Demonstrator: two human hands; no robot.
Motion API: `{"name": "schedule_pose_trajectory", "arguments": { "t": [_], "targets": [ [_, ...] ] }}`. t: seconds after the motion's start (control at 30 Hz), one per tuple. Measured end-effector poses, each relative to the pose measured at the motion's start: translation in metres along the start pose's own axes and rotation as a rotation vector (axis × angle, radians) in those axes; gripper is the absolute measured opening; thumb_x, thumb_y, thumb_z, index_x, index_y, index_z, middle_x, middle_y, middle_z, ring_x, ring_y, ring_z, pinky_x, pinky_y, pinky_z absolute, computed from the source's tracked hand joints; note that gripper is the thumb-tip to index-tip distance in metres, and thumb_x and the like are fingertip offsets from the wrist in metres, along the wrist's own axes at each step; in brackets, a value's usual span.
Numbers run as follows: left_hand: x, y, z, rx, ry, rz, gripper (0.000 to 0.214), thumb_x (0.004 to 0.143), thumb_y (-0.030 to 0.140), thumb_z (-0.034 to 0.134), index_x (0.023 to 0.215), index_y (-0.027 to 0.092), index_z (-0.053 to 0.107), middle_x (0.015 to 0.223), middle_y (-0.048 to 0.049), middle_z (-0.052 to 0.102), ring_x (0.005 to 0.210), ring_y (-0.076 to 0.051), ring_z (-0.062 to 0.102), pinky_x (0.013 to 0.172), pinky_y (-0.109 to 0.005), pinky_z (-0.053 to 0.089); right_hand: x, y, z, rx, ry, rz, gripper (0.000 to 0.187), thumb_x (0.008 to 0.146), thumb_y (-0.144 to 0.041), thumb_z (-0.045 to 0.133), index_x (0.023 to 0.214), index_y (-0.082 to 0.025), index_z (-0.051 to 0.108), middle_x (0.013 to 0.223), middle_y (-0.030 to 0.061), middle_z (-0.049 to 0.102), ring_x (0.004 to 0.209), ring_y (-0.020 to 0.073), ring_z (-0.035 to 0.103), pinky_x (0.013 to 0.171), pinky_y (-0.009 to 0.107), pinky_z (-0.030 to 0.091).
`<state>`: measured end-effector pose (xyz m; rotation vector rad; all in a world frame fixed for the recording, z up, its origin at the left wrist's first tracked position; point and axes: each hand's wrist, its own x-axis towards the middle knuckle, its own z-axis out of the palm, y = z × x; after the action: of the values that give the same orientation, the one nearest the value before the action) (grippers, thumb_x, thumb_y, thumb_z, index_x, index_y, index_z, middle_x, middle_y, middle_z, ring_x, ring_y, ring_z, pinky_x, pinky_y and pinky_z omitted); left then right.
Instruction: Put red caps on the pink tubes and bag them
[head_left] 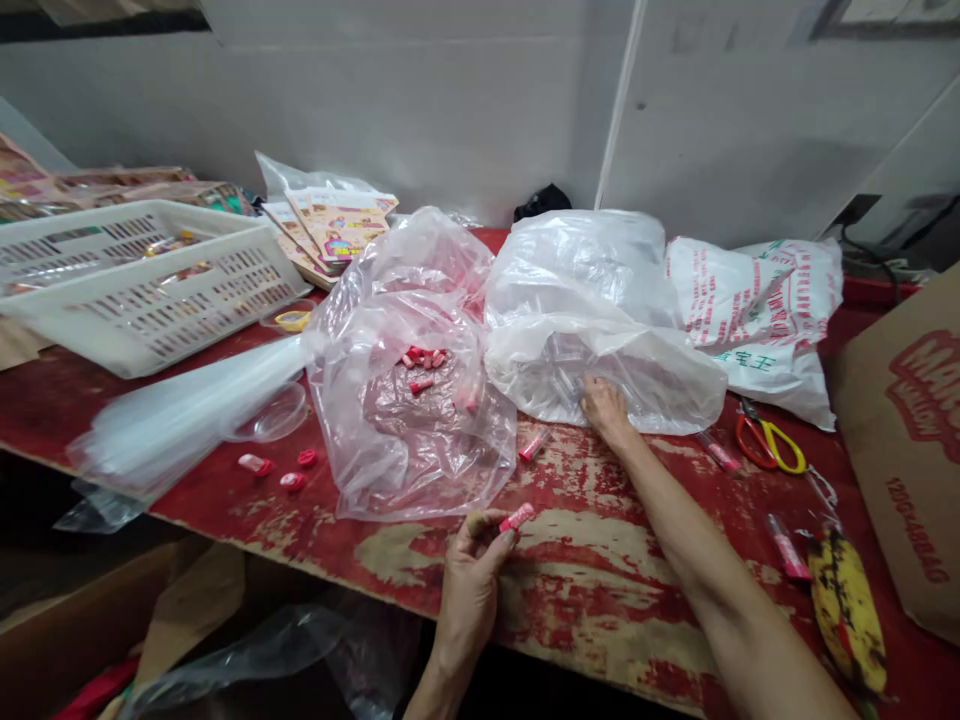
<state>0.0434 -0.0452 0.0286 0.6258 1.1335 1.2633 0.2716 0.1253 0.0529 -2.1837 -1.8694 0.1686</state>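
My left hand (474, 570) is closed at the table's front edge, pinching a small pink lipstick-shaped piece (517, 517) between thumb and fingers. My right hand (604, 405) reaches into the mouth of a cloudy white plastic bag (675, 375), its fingertips partly hidden among clear plastic tubes (566, 375). To the left of it, an open pinkish bag (420, 460) holds several red and pink pieces (424, 358). A pink piece with a clear cover (534, 445) lies between the two bags. Similar covered pieces rest at the right, one (720, 455) near the scissors.
Loose pink pieces (292, 481) and a stack of clear plastic sheets (187, 410) lie at left, before a white slotted basket (187, 310). Printed cards (341, 220) stand behind. Right are scissors (772, 445), a spotted banana (847, 605), a printed sack (757, 320) and a cardboard box (907, 450).
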Motion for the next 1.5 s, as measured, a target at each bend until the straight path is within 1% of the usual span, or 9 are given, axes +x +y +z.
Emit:
{"name": "schedule_pose_trajectory", "arguments": {
  "t": [0.17,0.27,0.4,0.53,0.8,1.1,1.27,1.4,1.5],
  "targets": [
    [-0.005,0.003,-0.002,0.003,-0.074,-0.012,0.027,0.063,0.027,0.078,0.087,0.018,0.067,0.088,-0.0023,0.068,0.078,-0.013,0.059,0.070,-0.021,0.045,-0.049,0.003,-0.013,0.285,-0.018,-0.052,0.056,0.086,-0.023,0.048,0.139,-0.014,0.032,0.098,0.0076,0.063,0.078,0.0187,0.060,0.069,0.029,0.048],
    [-0.008,-0.001,0.001,0.008,-0.101,-0.014,0.027,0.065,0.027,0.076,0.088,0.017,0.067,0.089,-0.0028,0.067,0.086,-0.015,0.060,0.078,-0.023,0.045,-0.112,-0.002,-0.010,1.023,-0.003,-0.012,0.047,0.083,-0.037,0.056,0.125,-0.018,0.045,0.084,0.0018,0.060,0.061,0.0135,0.055,0.052,0.024,0.045],
    [-0.015,-0.009,0.010,-0.045,-0.095,-0.028,0.033,0.063,0.024,0.077,0.094,0.019,0.065,0.092,-0.0015,0.064,0.087,-0.013,0.059,0.079,-0.022,0.046,-0.186,-0.011,0.000,1.388,0.111,0.082,0.041,0.080,-0.034,0.064,0.116,-0.023,0.047,0.090,0.0025,0.062,0.068,0.0141,0.059,0.055,0.025,0.050],
    [-0.023,-0.015,0.020,-0.106,-0.090,-0.033,0.034,0.061,0.021,0.079,0.091,0.019,0.064,0.087,0.0005,0.063,0.082,-0.011,0.059,0.076,-0.021,0.047,-0.219,-0.015,0.007,1.377,0.281,0.118,0.036,0.080,-0.028,0.066,0.111,-0.024,0.048,0.097,0.0038,0.065,0.082,0.0160,0.064,0.071,0.029,0.055],
    [-0.038,-0.020,0.033,-0.142,-0.123,-0.121,0.025,0.063,0.026,0.079,0.084,0.016,0.070,0.081,-0.0013,0.068,0.073,-0.011,0.061,0.071,-0.022,0.049,-0.237,-0.020,0.020,1.243,0.256,-0.028,0.030,0.084,-0.027,0.062,0.111,-0.024,0.051,0.102,0.0043,0.067,0.089,0.0173,0.068,0.077,0.031,0.057],
    [-0.046,-0.021,0.046,-0.381,-0.070,-0.297,0.031,0.054,0.023,0.084,0.082,0.016,0.074,0.084,-0.0047,0.072,0.075,-0.013,0.064,0.073,-0.022,0.050,-0.241,-0.017,0.039,0.836,0.434,-0.171,0.033,0.087,-0.023,0.056,0.120,-0.024,0.051,0.106,0.0066,0.068,0.092,0.0186,0.068,0.079,0.033,0.058],
    [-0.045,-0.023,0.046,-0.390,-0.051,-0.284,0.028,0.054,0.023,0.083,0.080,0.016,0.074,0.079,-0.0037,0.072,0.074,-0.014,0.065,0.075,-0.024,0.051,-0.242,-0.016,0.046,0.816,0.352,-0.278,0.037,0.089,-0.019,0.052,0.124,-0.028,0.046,0.109,0.0061,0.068,0.096,0.0183,0.067,0.082,0.034,0.058],
    [-0.044,-0.026,0.045,-0.327,-0.145,-0.269,0.026,0.060,0.026,0.079,0.083,0.016,0.073,0.082,-0.0054,0.072,0.077,-0.015,0.065,0.077,-0.027,0.051,-0.240,-0.011,0.036,0.800,0.308,-0.176,0.033,0.089,-0.026,0.053,0.121,-0.025,0.050,0.106,0.0077,0.068,0.095,0.0204,0.067,0.082,0.037,0.057],
    [-0.040,-0.023,0.041,-0.086,-0.243,-0.198,0.028,0.067,0.030,0.073,0.091,0.016,0.073,0.094,-0.0083,0.070,0.077,-0.016,0.064,0.073,-0.027,0.051,-0.233,-0.006,0.015,0.853,0.210,-0.064,0.035,0.089,-0.030,0.054,0.123,-0.024,0.050,0.100,0.0053,0.068,0.087,0.0183,0.068,0.076,0.033,0.057]
  ]
}}
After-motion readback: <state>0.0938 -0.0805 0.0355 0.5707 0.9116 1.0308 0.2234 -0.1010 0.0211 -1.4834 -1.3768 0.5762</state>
